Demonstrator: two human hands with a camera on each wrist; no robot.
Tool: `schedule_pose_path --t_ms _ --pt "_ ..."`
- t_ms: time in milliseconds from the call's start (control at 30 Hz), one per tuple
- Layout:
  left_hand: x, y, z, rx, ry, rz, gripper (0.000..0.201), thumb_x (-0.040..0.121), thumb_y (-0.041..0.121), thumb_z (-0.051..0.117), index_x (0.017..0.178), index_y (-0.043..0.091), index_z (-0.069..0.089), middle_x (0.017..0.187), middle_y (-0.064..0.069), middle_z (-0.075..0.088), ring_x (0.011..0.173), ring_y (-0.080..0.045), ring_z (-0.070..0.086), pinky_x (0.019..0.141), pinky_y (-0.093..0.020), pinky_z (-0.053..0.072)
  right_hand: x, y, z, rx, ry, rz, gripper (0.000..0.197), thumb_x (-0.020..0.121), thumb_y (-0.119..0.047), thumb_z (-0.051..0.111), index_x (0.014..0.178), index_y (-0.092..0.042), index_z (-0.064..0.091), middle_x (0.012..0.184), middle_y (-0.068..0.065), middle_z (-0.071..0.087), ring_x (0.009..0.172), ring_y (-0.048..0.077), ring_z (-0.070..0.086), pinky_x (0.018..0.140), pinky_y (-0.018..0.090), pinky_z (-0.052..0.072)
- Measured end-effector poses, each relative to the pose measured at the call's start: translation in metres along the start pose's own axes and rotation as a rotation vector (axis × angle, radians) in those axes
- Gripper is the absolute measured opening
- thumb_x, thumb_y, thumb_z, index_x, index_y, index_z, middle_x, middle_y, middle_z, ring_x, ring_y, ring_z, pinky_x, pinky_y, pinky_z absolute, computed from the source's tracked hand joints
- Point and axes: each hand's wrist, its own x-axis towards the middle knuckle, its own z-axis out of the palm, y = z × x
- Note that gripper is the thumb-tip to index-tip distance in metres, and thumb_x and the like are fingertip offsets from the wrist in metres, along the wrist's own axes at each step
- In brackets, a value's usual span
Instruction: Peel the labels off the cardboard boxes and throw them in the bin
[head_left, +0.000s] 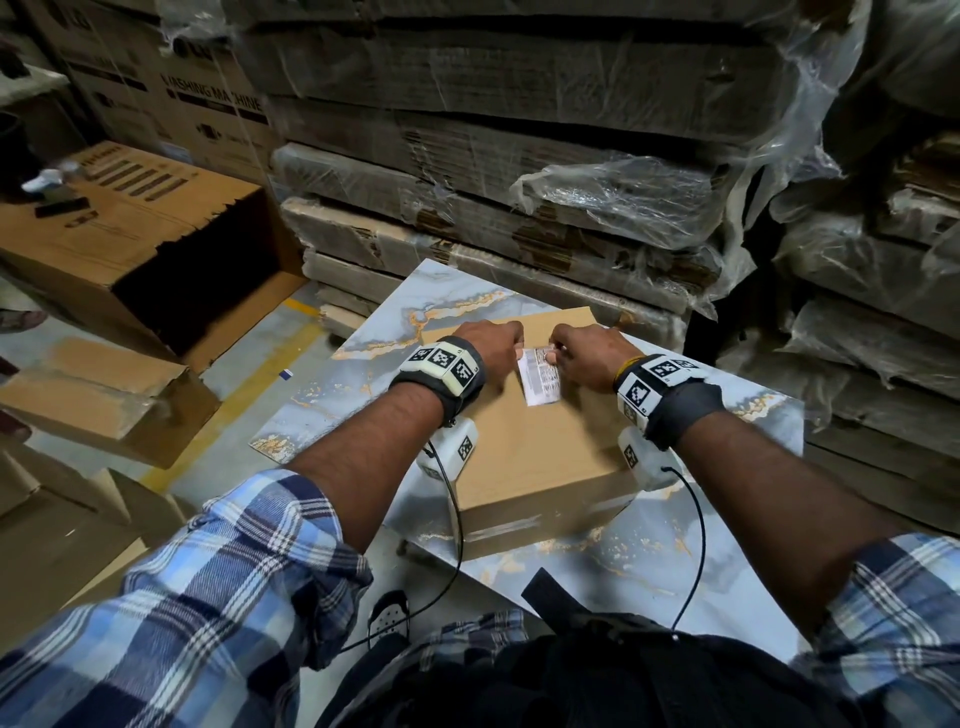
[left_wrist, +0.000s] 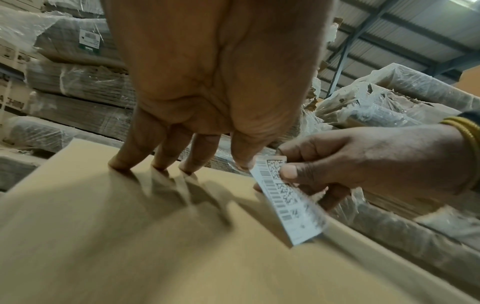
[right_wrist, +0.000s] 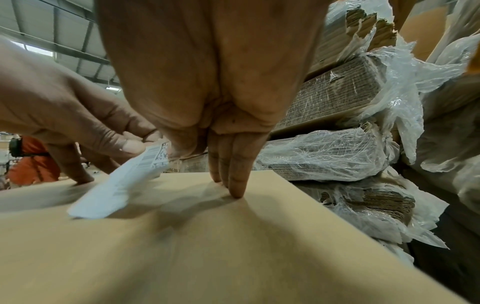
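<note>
A plain brown cardboard box (head_left: 535, 457) lies flat on a marble-patterned slab (head_left: 363, 374). A white barcode label (head_left: 540, 382) on its top is lifted at the far end and still stuck at the near end. My right hand (head_left: 587, 353) pinches the raised end between thumb and forefinger, and its other fingertips (right_wrist: 236, 191) rest on the box. My left hand (head_left: 488, 348) presses straight fingers (left_wrist: 122, 160) on the box beside the label (left_wrist: 288, 201), its thumb touching the label's top edge.
A large open cardboard box (head_left: 156, 244) lies on its side at the left. A flattened box (head_left: 104, 400) lies on the floor below it. Stacks of plastic-wrapped flat cartons (head_left: 519, 171) wall off the far side and the right. A person in orange (right_wrist: 33, 162) is far off.
</note>
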Motion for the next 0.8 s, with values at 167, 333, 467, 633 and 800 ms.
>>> schedule_pose_path --t_ms 167,333,467,633,800 --pt "0.003 -0.006 -0.002 -0.071 0.042 -0.017 0.014 0.103 0.032 0.039 0.110 0.024 0.048 0.110 -0.012 0.062 0.094 -0.029 0.055 0.074 -0.032 0.038 0.003 -0.003 -0.005 0.048 0.002 0.013 0.027 0.106 -0.035 0.039 0.122 -0.016 0.050 0.117 0.020 0.063 0.101 0.036 0.058 0.073 0.036 0.036" --pt "0.005 -0.005 0.001 -0.078 0.058 -0.056 0.025 0.104 0.032 0.035 0.120 0.018 0.047 0.113 -0.015 0.062 0.096 -0.033 0.055 0.076 -0.034 0.039 0.001 0.003 -0.005 0.203 0.031 0.025 0.012 0.103 -0.037 0.043 0.114 -0.034 0.047 0.104 0.009 0.072 0.086 0.028 0.063 0.076 0.035 0.045" --pt "0.004 -0.006 -0.001 -0.138 0.106 -0.093 0.027 0.104 0.029 0.035 0.123 0.013 0.044 0.111 -0.020 0.062 0.097 -0.036 0.057 0.074 -0.036 0.038 0.001 0.002 -0.006 0.243 0.036 0.031 0.032 0.100 -0.033 0.046 0.131 -0.041 0.041 0.106 0.007 0.072 0.087 0.030 0.062 0.076 0.033 0.043" --pt "0.001 -0.007 -0.001 -0.220 0.155 -0.114 0.026 0.104 0.025 0.035 0.124 0.011 0.041 0.113 -0.022 0.063 0.101 -0.039 0.060 0.074 -0.037 0.038 -0.002 -0.001 -0.005 0.218 0.035 0.001 0.057 0.099 -0.030 0.048 0.147 -0.047 0.023 0.116 0.010 0.072 0.103 0.035 0.063 0.084 0.035 0.047" --pt "-0.006 -0.018 0.001 -0.309 0.196 -0.142 0.027 0.105 0.026 0.034 0.125 0.010 0.041 0.117 -0.025 0.062 0.105 -0.041 0.059 0.080 -0.040 0.041 -0.004 0.002 -0.003 0.185 0.026 0.099 0.078 0.096 -0.033 0.050 0.158 -0.038 0.003 0.132 0.015 0.063 0.118 0.037 0.058 0.098 0.041 0.048"
